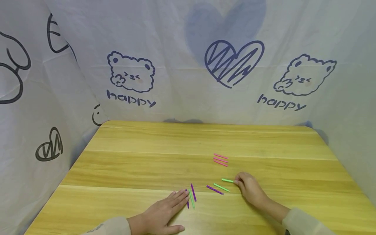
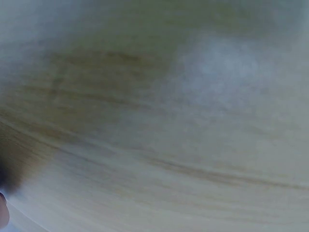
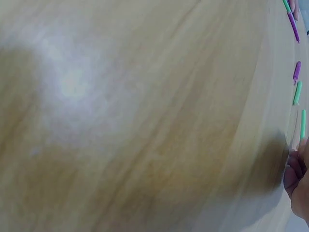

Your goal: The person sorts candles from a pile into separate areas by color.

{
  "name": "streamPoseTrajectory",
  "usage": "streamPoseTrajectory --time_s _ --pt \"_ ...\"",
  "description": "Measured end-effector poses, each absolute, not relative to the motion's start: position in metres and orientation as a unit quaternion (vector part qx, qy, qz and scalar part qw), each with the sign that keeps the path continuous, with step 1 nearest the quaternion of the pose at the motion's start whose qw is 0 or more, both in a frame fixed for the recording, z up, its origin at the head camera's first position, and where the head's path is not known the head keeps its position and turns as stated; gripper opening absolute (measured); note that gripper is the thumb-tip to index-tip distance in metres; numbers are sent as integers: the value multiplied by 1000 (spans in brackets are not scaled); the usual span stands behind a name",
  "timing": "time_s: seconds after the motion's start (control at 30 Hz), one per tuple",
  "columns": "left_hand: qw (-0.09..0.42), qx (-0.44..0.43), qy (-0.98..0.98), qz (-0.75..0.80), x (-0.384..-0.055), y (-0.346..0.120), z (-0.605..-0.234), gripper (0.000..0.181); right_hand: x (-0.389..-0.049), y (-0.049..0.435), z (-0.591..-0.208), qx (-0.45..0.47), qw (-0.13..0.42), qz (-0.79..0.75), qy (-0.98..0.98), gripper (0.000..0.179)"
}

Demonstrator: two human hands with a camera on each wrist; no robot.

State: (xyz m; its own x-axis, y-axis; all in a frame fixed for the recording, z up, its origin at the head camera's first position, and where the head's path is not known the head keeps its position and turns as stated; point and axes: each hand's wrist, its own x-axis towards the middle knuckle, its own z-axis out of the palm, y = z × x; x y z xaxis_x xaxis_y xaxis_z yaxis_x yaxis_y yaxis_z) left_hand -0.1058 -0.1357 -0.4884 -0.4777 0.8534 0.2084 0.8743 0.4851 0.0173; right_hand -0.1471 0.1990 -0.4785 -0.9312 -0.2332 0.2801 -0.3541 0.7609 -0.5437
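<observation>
In the head view my right hand (image 1: 252, 191) pinches one end of a slim green candle (image 1: 227, 180) between thumb and fingers. Just below it on the table lie another green candle (image 1: 221, 187) and a purple candle (image 1: 215, 190), both slanting. My left hand (image 1: 164, 210) lies flat, palm down, its fingers straight. Its fingertips overlap a purple candle (image 1: 188, 205), partly covering it, beside a green candle (image 1: 192, 199) and a second purple one (image 1: 193, 192). At the right edge of the right wrist view, the pinched green candle (image 3: 303, 124) shows above my fingers.
Three pink candles (image 1: 221, 160) lie side by side farther back on the wooden table (image 1: 132, 163). White cloth (image 1: 182, 98) with drawn bears and hearts hangs behind the table and along its sides. The left wrist view shows mostly blurred tabletop.
</observation>
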Motion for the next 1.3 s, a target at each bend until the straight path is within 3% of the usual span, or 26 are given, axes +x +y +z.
streamPoseTrajectory --time_s 0.77,1.0,1.3 --pt "82 -497 -863 -47 -104 -135 -487 74 -163 175 -471 208 240 316 -894 11" --pt "65 -493 -866 -56 -103 -135 -485 75 -173 161 -469 218 264 331 -879 10" --pt "70 -496 -863 -58 -103 -135 -485 74 -186 145 -467 208 251 358 -875 3"
